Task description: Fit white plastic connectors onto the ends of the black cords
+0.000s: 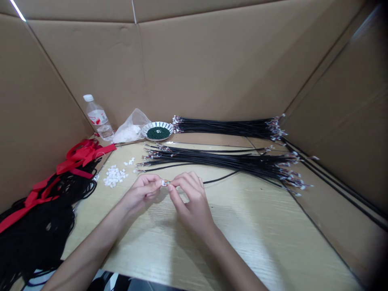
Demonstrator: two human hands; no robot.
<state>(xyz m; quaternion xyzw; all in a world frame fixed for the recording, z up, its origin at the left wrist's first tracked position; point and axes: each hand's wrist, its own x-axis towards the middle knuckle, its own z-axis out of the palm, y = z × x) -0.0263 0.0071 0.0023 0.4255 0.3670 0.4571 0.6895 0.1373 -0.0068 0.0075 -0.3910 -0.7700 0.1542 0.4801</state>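
Fingers [156,182] of the left hand [141,192] and right hand [190,200] are being pinched narrowly on a small white connector [165,183], a thin black cord [220,178] being trailed right of them.

Left hand [141,192] and right hand [190,204] held close together, both in a pinch grip; left forearm [91,242] and right forearm [233,262] converge inward from below.
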